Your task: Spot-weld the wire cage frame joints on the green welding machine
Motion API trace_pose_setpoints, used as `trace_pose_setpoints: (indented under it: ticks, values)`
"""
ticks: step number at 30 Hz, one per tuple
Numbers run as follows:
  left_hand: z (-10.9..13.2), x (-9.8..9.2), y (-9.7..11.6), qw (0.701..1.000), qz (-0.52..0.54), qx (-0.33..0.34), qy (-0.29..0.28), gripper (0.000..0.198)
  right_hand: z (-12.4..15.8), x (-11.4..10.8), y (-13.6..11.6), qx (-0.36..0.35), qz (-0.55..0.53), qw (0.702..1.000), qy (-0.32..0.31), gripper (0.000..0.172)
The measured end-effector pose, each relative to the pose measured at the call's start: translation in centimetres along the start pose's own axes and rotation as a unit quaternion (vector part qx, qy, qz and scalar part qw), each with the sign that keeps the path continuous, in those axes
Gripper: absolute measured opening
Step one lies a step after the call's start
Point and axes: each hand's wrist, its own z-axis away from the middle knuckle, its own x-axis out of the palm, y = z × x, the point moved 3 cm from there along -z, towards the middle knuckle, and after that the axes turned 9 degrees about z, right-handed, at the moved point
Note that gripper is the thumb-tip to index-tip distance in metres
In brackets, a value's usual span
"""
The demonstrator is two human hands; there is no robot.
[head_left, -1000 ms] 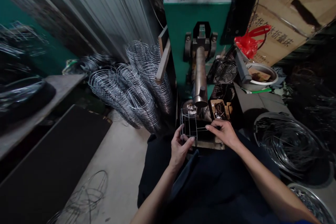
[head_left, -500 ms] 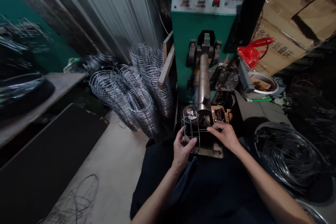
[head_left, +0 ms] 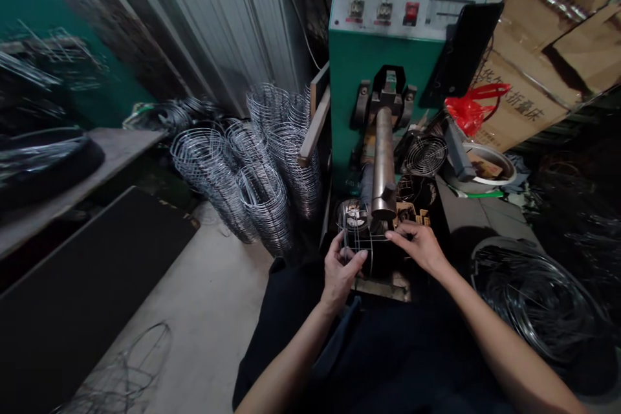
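Note:
A cylindrical wire cage [head_left: 356,240] of welded steel rods sits in my two hands, just below and left of the tip of the welder's thick steel electrode arm [head_left: 383,165]. My left hand [head_left: 341,277] grips the cage's lower side from the front. My right hand [head_left: 417,247] reaches in from the right, its fingertips on the cage's wires beside the electrode. The green spot-welding machine [head_left: 383,58] stands directly ahead, and its lower electrode area is partly hidden by the cage and my hands.
Stacks of nested wire cages [head_left: 245,171] lean left of the machine. A coil of wire [head_left: 536,301] lies at the right, beside a cooling fan [head_left: 425,155], a white bowl [head_left: 488,168] and cardboard boxes [head_left: 538,58]. Loose wire [head_left: 130,369] lies on the floor.
The view has shifted, so the machine sits further right and lower. Both hands keep hold of the cage, which stays close under the electrode tip.

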Motion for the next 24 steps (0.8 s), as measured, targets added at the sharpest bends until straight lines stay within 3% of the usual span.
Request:
trace_pose_setpoints:
  ticks: [18, 21, 24]
  values:
    - [-1.3, 0.4, -0.4, 1.0, 0.01, 0.012, -0.016, 0.078, -1.5, -0.4, 0.2, 0.0, 0.033, 0.999, 0.007, 0.043]
    - [-1.3, 0.4, -0.2, 1.0, -0.002, 0.009, -0.022, 0.076, -0.3, -1.7, 1.0, -0.014, 0.052, 0.998, 0.012, 0.042]
    - [-1.1, 0.5, -0.1, 1.0, -0.017, 0.003, -0.007, 0.078, 1.2, -3.9, 1.7, -0.038, 0.089, 0.993, 0.071, 0.037]
